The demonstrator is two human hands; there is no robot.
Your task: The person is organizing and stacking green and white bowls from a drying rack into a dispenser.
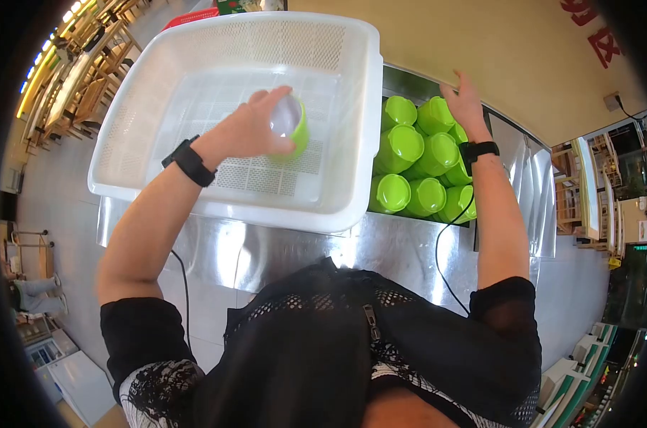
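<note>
My left hand (256,127) is closed around a bright green cup (300,135) with a pale inside, its mouth tilted towards the palm. I hold it over the large white plastic basket (363,143), whose perforated floor shows below. To the right, several green cups (400,146) stand packed together in rows in a metal recess. At the back right corner of these cups is my right hand (466,107), its fingers stretched out and apart, nothing held in them. Part of the nearest cups is hidden behind that hand and wrist.
Basket and cups rest on a shiny metal counter (266,246). A beige wall (480,36) rises behind, with a socket and cable at right. A red basket (191,18) shows beyond the white one. Wooden tables and chairs (88,78) stand at far left.
</note>
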